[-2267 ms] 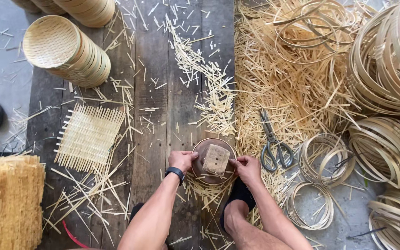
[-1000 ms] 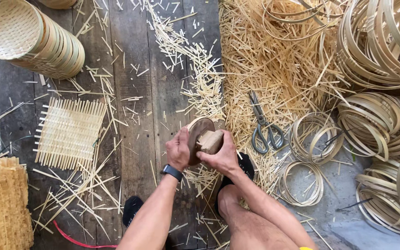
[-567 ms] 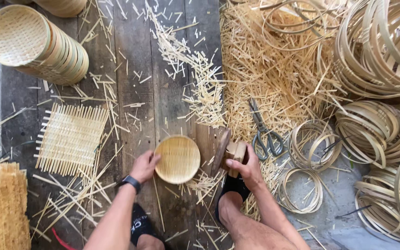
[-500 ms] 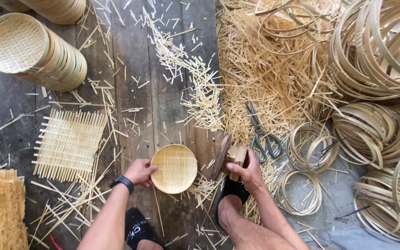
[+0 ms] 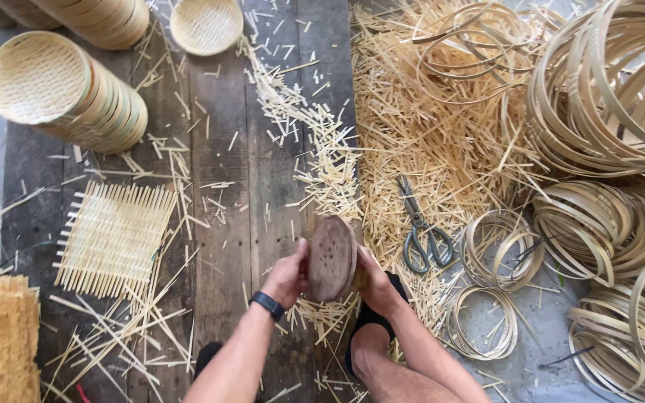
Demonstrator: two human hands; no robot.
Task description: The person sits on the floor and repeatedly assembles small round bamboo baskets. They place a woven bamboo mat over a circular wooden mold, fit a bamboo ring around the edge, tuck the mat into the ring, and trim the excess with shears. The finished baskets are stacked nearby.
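Head view: dark round wooden disc with small holes (image 5: 331, 258) held on edge between left hand (image 5: 290, 275) and right hand (image 5: 377, 283), fingers of both closed against its sides, just above the dark plank surface (image 5: 233, 224) strewn with pale bamboo slivers. Grey metal scissors (image 5: 421, 231) just right of the disc (on the straw pile), flat woven bamboo mat (image 5: 116, 237) to the left, stacked round woven bamboo trays (image 5: 65, 89) far left, coiled bamboo hoops (image 5: 606, 97) well apart on the right.

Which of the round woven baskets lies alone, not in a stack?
The single small woven basket at the top, open side up on the wooden boards. The others lie on their side in stacks at the upper left.
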